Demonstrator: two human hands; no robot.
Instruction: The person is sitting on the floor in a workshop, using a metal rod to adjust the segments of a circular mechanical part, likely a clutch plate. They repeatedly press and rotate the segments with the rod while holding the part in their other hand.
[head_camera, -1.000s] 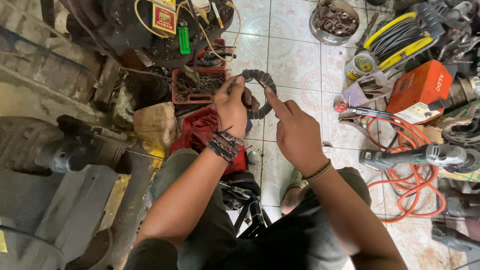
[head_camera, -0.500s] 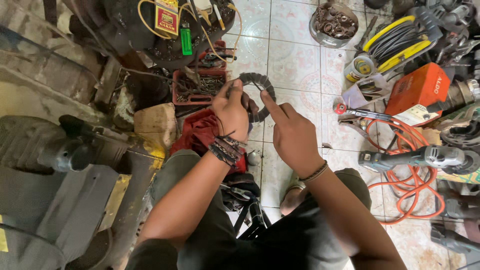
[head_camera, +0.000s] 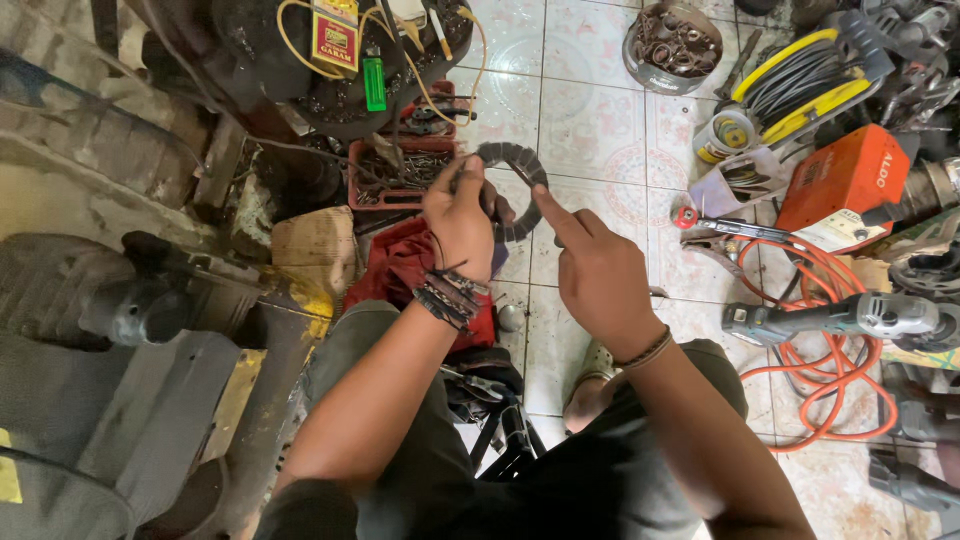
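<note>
The left hand (head_camera: 462, 215) is raised in front of the person, wrist bent back and fingers curled shut around a dark ring (head_camera: 512, 195), which it holds above the tiled floor (head_camera: 590, 120) just right of a red tray (head_camera: 385, 180) of small parts. The right hand (head_camera: 600, 275) sits just beside it with the forearm angled up from the lower right, its forefinger stretched out so the tip touches the ring's rim and the other fingers folded in, holding nothing. A red cloth (head_camera: 405, 265) lies under the left wrist, and a grinder (head_camera: 850, 318) rests on an orange hose (head_camera: 830, 290) well off to the right.

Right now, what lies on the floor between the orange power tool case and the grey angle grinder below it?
In the head view, between the orange case and the angle grinder lie loops of orange hose and a red-tipped wrench.
</note>
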